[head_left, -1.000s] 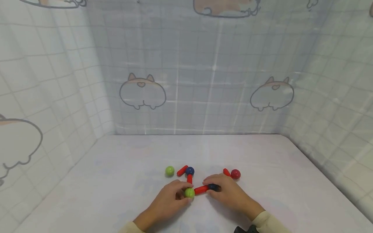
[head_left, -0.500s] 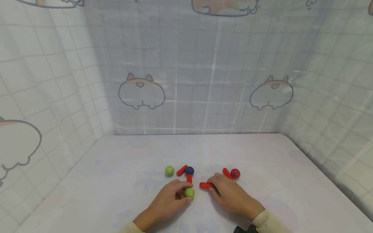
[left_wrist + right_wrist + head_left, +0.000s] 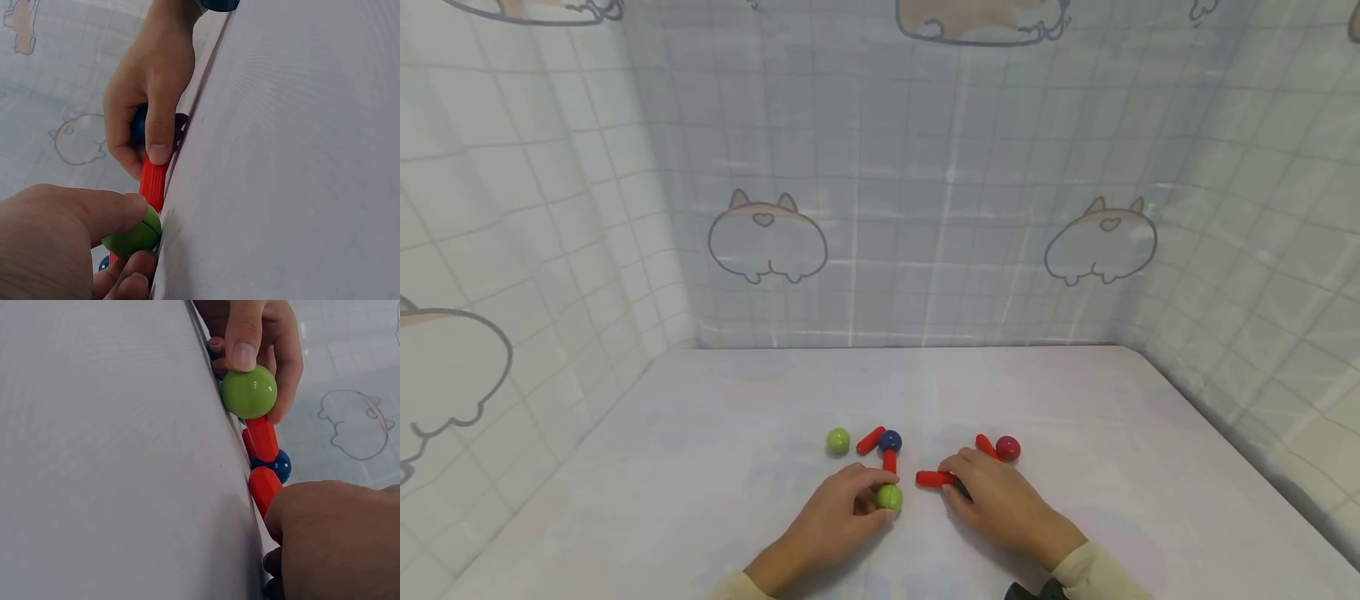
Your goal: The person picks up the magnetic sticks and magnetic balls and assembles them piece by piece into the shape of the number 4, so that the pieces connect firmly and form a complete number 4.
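Observation:
My left hand (image 3: 838, 512) pinches a glossy green ball (image 3: 890, 498) between thumb and fingers, low on the table. A red rod (image 3: 890, 462) runs from beside that ball back to a dark blue ball (image 3: 890, 441). To the right, my right hand (image 3: 1000, 504) grips another red rod (image 3: 934, 479), whose free end points left at the green ball across a small gap. In the left wrist view, a second dark blue ball (image 3: 139, 124) shows between the right hand's thumb and fingers, at the rod's rear end; the fingers hide much of it.
Behind the hands lie a loose green ball (image 3: 838, 442) and a red rod (image 3: 870, 440) angled against the blue ball. Beyond the right hand, a red rod (image 3: 987, 447) lies beside a dark red ball (image 3: 1008, 448). A patterned curtain (image 3: 925, 250) rises behind the table (image 3: 700, 467).
The right hand has drawn its red rod rightward, away from the green ball, and its fingers now cover most of the blue ball. The left hand has stayed in place on the green ball.

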Demonstrator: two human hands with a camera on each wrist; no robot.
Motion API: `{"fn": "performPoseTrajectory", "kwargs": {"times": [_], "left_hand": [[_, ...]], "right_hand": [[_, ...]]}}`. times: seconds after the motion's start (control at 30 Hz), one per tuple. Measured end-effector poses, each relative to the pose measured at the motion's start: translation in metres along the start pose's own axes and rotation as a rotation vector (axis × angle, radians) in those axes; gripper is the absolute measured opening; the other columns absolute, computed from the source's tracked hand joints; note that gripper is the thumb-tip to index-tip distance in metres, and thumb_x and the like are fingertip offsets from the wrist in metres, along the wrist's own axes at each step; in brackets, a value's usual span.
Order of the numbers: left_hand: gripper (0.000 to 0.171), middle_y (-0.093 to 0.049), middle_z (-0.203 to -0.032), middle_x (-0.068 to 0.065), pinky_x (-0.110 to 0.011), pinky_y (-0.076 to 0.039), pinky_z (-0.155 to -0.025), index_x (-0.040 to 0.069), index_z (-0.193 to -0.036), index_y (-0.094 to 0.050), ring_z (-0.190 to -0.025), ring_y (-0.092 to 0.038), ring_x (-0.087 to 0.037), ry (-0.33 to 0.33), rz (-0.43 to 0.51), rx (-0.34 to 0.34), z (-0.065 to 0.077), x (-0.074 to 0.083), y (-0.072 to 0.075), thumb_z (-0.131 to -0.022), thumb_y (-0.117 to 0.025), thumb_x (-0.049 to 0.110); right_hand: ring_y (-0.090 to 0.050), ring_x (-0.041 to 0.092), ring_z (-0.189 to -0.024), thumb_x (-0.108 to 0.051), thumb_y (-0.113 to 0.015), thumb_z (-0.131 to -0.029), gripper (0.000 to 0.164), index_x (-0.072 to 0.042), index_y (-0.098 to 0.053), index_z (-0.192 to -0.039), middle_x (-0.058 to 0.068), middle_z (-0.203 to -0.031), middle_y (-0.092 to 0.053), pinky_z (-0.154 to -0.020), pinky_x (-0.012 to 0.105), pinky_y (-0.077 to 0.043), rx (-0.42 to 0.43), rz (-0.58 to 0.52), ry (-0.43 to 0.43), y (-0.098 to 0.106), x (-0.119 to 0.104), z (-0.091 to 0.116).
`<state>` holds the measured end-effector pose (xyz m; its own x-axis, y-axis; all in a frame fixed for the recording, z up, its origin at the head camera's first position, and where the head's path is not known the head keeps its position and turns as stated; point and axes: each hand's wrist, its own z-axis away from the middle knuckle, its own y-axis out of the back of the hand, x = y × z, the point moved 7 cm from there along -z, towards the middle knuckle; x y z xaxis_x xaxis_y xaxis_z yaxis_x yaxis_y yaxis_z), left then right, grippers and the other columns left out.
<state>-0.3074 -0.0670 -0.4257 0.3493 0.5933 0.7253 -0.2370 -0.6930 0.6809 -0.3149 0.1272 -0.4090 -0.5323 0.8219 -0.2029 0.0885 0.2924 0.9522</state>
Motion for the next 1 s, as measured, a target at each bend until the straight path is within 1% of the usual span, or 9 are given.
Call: {"fn": "performPoseTrajectory", "kwargs": {"times": [0.13, 0.3, 0.43, 0.53, 0.7, 0.77, 0.87, 0.93, 1.0], "left_hand": [[0.039, -0.057, -0.092, 0.013, -0.023, -0.05, -0.069, 0.026, -0.122, -0.067, -0.077, -0.057, -0.007, 0.005, 0.002, -0.002, 0.0, 0.002, 0.0, -0.084, -0.075, 0.03], [0.039, -0.057, -0.092, 0.012, -0.023, -0.05, -0.068, 0.027, -0.122, -0.067, -0.077, -0.057, -0.008, 0.02, -0.002, -0.003, -0.001, 0.001, -0.001, -0.084, -0.075, 0.031], [0.039, -0.057, -0.092, 0.013, -0.024, -0.05, -0.068, 0.027, -0.121, -0.067, -0.077, -0.056, -0.008, 0.029, -0.007, -0.004, -0.001, 0.001, -0.001, -0.084, -0.075, 0.031], [0.039, -0.057, -0.092, 0.013, -0.024, -0.05, -0.069, 0.027, -0.121, -0.067, -0.078, -0.056, -0.008, 0.032, -0.006, -0.009, -0.001, 0.001, -0.002, -0.083, -0.075, 0.03], [0.039, -0.057, -0.092, 0.012, -0.024, -0.05, -0.069, 0.027, -0.122, -0.067, -0.078, -0.056, -0.008, 0.036, -0.001, -0.012, 0.0, 0.001, -0.002, -0.083, -0.075, 0.03], [0.039, -0.057, -0.092, 0.012, -0.024, -0.05, -0.069, 0.026, -0.122, -0.067, -0.078, -0.056, -0.008, 0.034, 0.0, -0.014, 0.0, 0.001, -0.002, -0.083, -0.075, 0.03], [0.039, -0.057, -0.091, 0.013, -0.024, -0.05, -0.068, 0.027, -0.122, -0.067, -0.078, -0.056, -0.007, 0.029, -0.011, -0.007, 0.0, 0.001, -0.002, -0.084, -0.075, 0.03], [0.038, -0.056, -0.091, 0.013, -0.024, -0.049, -0.068, 0.027, -0.122, -0.067, -0.077, -0.056, -0.007, 0.021, -0.019, -0.002, 0.0, 0.001, -0.002, -0.084, -0.074, 0.03], [0.038, -0.057, -0.091, 0.013, -0.024, -0.049, -0.068, 0.026, -0.122, -0.067, -0.077, -0.056, -0.007, 0.009, -0.021, 0.009, 0.0, 0.003, -0.001, -0.084, -0.074, 0.029]], "right_hand": [[-0.048, 0.005, -0.08, -0.036, -0.071, -0.087, 0.03, -0.02, -0.066, -0.111, -0.012, -0.092, -0.053, -0.076, 0.028, -0.053, 0.026, 0.031, 0.002, 0.001, 0.002, 0.0], [-0.047, 0.005, -0.08, -0.036, -0.073, -0.086, 0.03, -0.02, -0.066, -0.11, -0.011, -0.091, -0.051, -0.075, 0.027, -0.052, 0.042, 0.042, -0.02, 0.001, 0.005, -0.001], [-0.047, 0.005, -0.08, -0.035, -0.072, -0.086, 0.029, -0.02, -0.066, -0.11, -0.011, -0.091, -0.051, -0.075, 0.026, -0.052, 0.058, 0.038, -0.018, 0.002, 0.006, 0.0], [-0.048, 0.005, -0.081, -0.035, -0.072, -0.086, 0.028, -0.021, -0.067, -0.11, -0.012, -0.093, -0.052, -0.076, 0.027, -0.052, 0.059, 0.01, -0.03, 0.001, 0.008, 0.0], [-0.05, 0.004, -0.085, -0.036, -0.073, -0.085, 0.029, -0.024, -0.067, -0.111, -0.015, -0.097, -0.055, -0.078, 0.029, -0.053, 0.065, -0.085, -0.103, -0.001, 0.015, 0.0], [-0.052, 0.004, -0.087, -0.036, -0.073, -0.085, 0.029, -0.024, -0.067, -0.111, -0.016, -0.099, -0.057, -0.08, 0.03, -0.053, 0.078, -0.116, -0.131, 0.0, 0.017, 0.001], [-0.055, 0.004, -0.089, -0.035, -0.073, -0.085, 0.029, -0.022, -0.067, -0.111, -0.015, -0.101, -0.061, -0.082, 0.033, -0.053, 0.105, -0.139, -0.149, 0.004, 0.018, 0.001], [-0.055, 0.004, -0.086, -0.032, -0.074, -0.085, 0.028, -0.021, -0.068, -0.11, -0.014, -0.1, -0.063, -0.08, 0.032, -0.054, 0.127, -0.151, -0.152, 0.007, 0.018, 0.001], [-0.054, 0.004, -0.08, -0.029, -0.074, -0.084, 0.027, -0.02, -0.069, -0.11, -0.015, -0.096, -0.064, -0.074, 0.028, -0.053, 0.149, -0.163, -0.145, 0.011, 0.017, 0.002]]}}
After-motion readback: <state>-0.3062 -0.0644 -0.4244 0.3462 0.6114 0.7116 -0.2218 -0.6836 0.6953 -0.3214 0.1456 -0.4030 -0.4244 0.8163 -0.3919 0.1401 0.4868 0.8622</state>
